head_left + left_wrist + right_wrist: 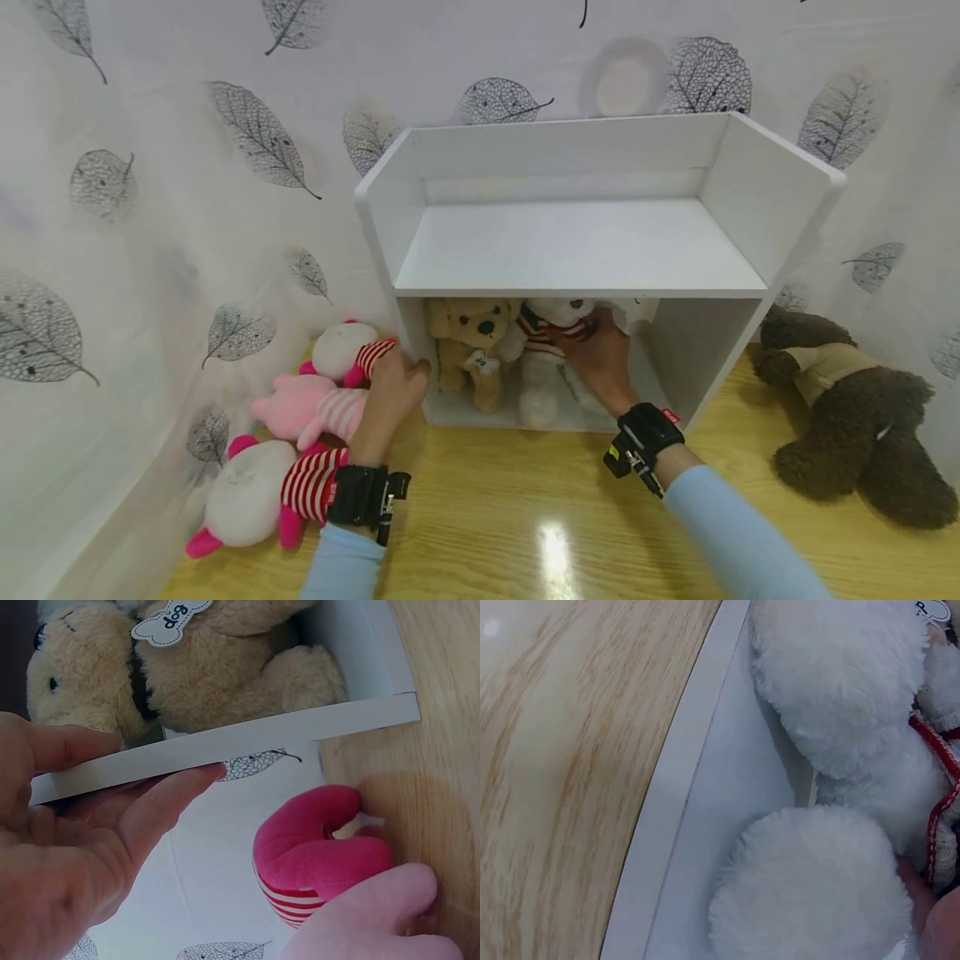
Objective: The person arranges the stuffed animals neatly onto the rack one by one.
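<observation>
My right hand [602, 358] holds a white plush bear [538, 387] at its striped sweater, inside the lower compartment of a white shelf [577, 293]. In the right wrist view the bear's fluffy legs [810, 885] rest near the shelf's front edge, with only a bit of the hand [937, 930] at the border. My left hand [390, 396] grips the shelf's left side panel [225, 739], thumb inside and fingers outside. A tan plush dog [468, 329] with a bone-shaped "dog" tag [171, 621] sits upright just inside that panel, left of the white bear.
Left of the shelf lie a pink plush toy [300, 406] and two white-headed ones, the larger plush [251, 492] in front. A dark brown plush toy [847, 417] slumps on the right. Leaf-print sheeting [255, 133] hangs behind the wooden tabletop [487, 508].
</observation>
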Motion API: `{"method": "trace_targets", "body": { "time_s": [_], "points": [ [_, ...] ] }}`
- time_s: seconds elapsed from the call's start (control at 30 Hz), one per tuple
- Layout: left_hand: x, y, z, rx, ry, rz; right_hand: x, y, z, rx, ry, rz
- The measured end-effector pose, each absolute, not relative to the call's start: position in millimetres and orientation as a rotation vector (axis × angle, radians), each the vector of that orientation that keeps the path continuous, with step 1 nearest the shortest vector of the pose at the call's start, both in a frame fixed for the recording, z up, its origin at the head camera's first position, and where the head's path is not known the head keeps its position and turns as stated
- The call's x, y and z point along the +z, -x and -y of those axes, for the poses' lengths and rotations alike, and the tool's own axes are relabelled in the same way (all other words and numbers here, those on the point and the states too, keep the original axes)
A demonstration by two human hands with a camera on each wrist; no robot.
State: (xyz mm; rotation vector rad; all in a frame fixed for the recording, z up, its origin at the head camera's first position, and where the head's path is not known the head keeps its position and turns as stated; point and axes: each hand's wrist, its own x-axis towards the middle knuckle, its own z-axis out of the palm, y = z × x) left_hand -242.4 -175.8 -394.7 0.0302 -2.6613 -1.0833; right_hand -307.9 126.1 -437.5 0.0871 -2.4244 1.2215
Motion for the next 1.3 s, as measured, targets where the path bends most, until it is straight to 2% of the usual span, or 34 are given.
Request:
{"method": "trace_targets", "body": {
  "time_s": [0.5, 0.93, 1.3],
  "points": [
    [-394, 241, 174, -1.102, -0.030, 2.662, -442, 303, -121, 1.277, -0.188, 2.590],
    [-393, 242, 176, -1.090, -0.012, 2.669, -417, 251, -128, 0.932, -0.200, 3.029],
    [-394, 243, 175, -1.076, -0.025, 2.657, -436, 237, -124, 0.823, -0.303, 3.020]
  ]
}}
